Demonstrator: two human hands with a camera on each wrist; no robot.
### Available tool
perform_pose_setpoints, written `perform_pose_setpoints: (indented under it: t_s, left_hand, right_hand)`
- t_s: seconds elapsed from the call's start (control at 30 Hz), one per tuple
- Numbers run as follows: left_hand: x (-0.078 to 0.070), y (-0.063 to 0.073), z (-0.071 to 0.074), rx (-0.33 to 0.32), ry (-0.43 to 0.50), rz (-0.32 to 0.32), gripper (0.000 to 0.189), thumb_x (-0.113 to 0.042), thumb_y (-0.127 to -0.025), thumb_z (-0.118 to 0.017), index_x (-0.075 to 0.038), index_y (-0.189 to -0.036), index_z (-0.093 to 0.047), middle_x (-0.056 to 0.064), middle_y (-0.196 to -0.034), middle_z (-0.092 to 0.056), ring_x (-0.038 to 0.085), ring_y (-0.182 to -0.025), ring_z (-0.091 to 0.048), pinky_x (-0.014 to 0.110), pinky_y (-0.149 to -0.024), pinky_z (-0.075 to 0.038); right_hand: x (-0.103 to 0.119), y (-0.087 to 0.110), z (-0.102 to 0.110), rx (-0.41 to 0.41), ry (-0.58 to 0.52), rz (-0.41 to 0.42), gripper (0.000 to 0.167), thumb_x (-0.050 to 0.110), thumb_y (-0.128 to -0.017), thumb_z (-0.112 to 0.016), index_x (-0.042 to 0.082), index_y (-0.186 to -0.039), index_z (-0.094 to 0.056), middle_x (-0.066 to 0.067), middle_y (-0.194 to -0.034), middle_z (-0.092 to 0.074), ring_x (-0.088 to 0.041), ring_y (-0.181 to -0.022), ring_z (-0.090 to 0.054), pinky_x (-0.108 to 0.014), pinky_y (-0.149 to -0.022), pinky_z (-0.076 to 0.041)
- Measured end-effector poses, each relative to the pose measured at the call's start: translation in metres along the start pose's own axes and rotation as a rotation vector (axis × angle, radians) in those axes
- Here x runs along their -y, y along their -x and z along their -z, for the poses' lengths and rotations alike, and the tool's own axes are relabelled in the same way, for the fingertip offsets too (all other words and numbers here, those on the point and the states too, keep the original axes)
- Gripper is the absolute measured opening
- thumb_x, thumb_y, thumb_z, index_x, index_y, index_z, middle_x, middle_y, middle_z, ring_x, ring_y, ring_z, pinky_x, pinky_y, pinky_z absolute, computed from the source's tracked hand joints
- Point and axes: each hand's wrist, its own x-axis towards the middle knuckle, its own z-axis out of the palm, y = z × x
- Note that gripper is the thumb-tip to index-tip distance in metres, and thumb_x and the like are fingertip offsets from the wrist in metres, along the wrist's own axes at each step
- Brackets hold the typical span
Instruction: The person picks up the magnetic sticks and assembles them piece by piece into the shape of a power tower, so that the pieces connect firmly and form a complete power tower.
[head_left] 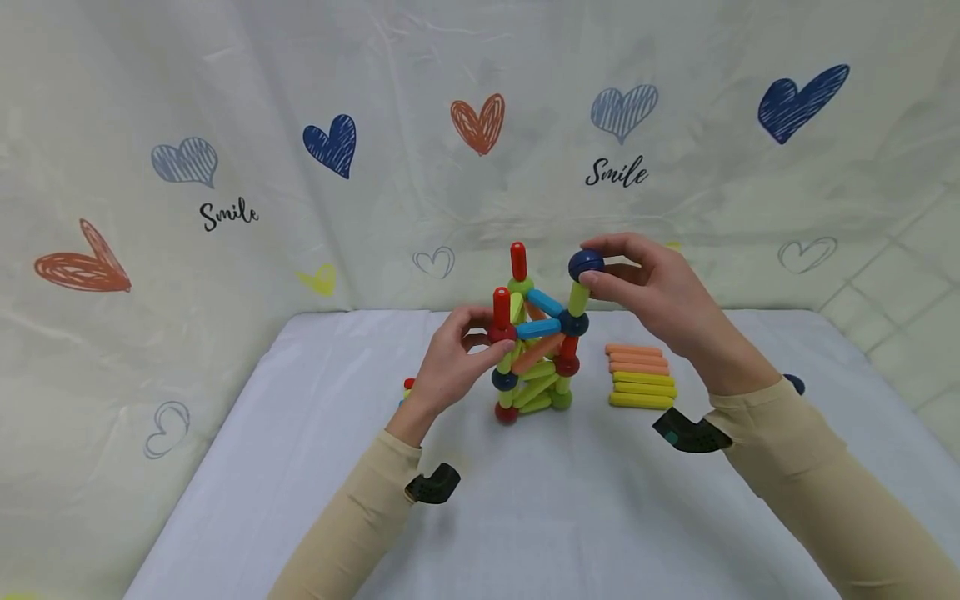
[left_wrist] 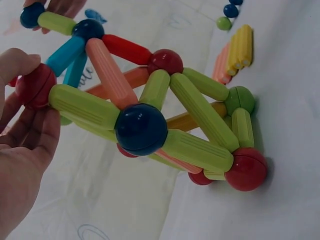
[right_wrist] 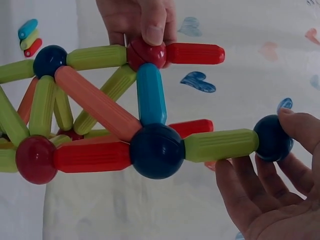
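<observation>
White tabletop (head_left: 525, 508) beneath a ball-and-rod tower (head_left: 538, 353)

Looks like smooth, glossy plastic on the dark blue ball (right_wrist: 273, 138) and red ball (left_wrist: 37, 86). Shows fine ridges and a softer sheen on the plastic green stick (right_wrist: 220, 145) and orange stick (right_wrist: 98, 101). Reads as matt cloth over the worktop (head_left: 525, 525) and beige sleeves (head_left: 810, 483), shiny creased sheeting on the far backdrop (head_left: 397, 67).

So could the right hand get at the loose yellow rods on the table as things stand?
Probably yes: the loose yellow rods lie uncovered near the right hand, though that hand pinches a navy ball and would likely need to let go first.
</observation>
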Motion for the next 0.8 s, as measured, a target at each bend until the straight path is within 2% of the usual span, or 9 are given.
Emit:
perform_pose_setpoints:
  t_s: [0.13, 0.33, 0.4, 0.53, 0.63, 0.73, 0.8]
  left_hand:
    - [-0.001, 0.0, 0.0, 0.005, 0.009, 0.0, 0.041, -0.011, -0.089, -0.072, -0.003, -0.124, -0.054, 0.007, -0.12, -0.057, 0.021, -0.108, -0.056, 0.034, -0.092, -0.052]
    - [-0.001, 0.001, -0.001, -0.006, 0.029, 0.029, 0.043, -0.013, -0.088, -0.073, -0.005, -0.126, -0.054, 0.006, -0.122, -0.057, 0.021, -0.11, -0.056, 0.031, -0.093, -0.052]
    - [-0.001, 0.002, -0.001, -0.011, 0.039, 0.05, 0.044, -0.013, -0.088, -0.074, -0.006, -0.127, -0.054, 0.006, -0.123, -0.056, 0.021, -0.111, -0.055, 0.031, -0.093, -0.052]
    - [-0.001, 0.004, -0.002, -0.014, 0.048, 0.094, 0.045, -0.011, -0.089, -0.072, -0.005, -0.129, -0.052, 0.008, -0.126, -0.055, 0.022, -0.114, -0.054, 0.032, -0.095, -0.051]
    - [-0.001, 0.003, -0.003, -0.011, 0.039, 0.118, 0.046, -0.007, -0.089, -0.071, -0.001, -0.13, -0.05, 0.012, -0.129, -0.053, 0.025, -0.116, -0.053, 0.033, -0.096, -0.05]
    - [-0.003, 0.003, -0.003, -0.01, 0.031, 0.128, 0.047, -0.005, -0.089, -0.07, 0.002, -0.131, -0.049, 0.014, -0.129, -0.053, 0.027, -0.117, -0.053, 0.034, -0.096, -0.05]
    - [-0.003, 0.003, -0.003, -0.01, 0.034, 0.123, 0.046, -0.005, -0.09, -0.07, 0.002, -0.13, -0.049, 0.015, -0.129, -0.053, 0.027, -0.116, -0.053, 0.033, -0.096, -0.05]
  right_hand:
    - [0.0, 0.0, 0.001, 0.005, -0.008, -0.002, 0.046, 0.031, -0.096, -0.064, 0.015, -0.137, -0.051, -0.005, -0.131, -0.054, -0.02, -0.11, -0.064, -0.027, -0.093, -0.051]
    - [-0.009, 0.006, 0.01, -0.001, -0.009, -0.005, 0.049, 0.034, -0.097, -0.061, 0.022, -0.142, -0.048, -0.001, -0.138, -0.051, -0.018, -0.113, -0.062, -0.043, -0.101, -0.047]
    - [-0.019, 0.011, 0.016, -0.024, -0.012, -0.023, 0.049, 0.038, -0.097, -0.059, 0.026, -0.143, -0.047, 0.001, -0.139, -0.05, -0.016, -0.113, -0.061, -0.038, -0.1, -0.047]
    - [-0.052, 0.025, 0.037, -0.109, -0.059, -0.11, 0.051, 0.042, -0.098, -0.055, 0.024, -0.145, -0.045, -0.001, -0.14, -0.048, -0.012, -0.115, -0.059, -0.018, -0.089, -0.05]
    - [-0.089, 0.037, 0.059, -0.2, -0.084, -0.212, 0.057, 0.045, -0.097, -0.054, 0.019, -0.147, -0.042, -0.001, -0.137, -0.047, -0.007, -0.111, -0.058, -0.012, -0.082, -0.05]
    - [-0.127, 0.049, 0.083, -0.268, -0.014, -0.335, 0.065, 0.048, -0.096, -0.052, 0.014, -0.149, -0.038, 0.001, -0.134, -0.048, -0.003, -0.106, -0.056, -0.012, -0.08, -0.051]
    - [-0.149, 0.058, 0.097, -0.279, 0.067, -0.431, 0.07, 0.051, -0.097, -0.049, 0.011, -0.152, -0.033, -0.006, -0.139, -0.045, -0.014, -0.113, -0.054, -0.028, -0.089, -0.053]
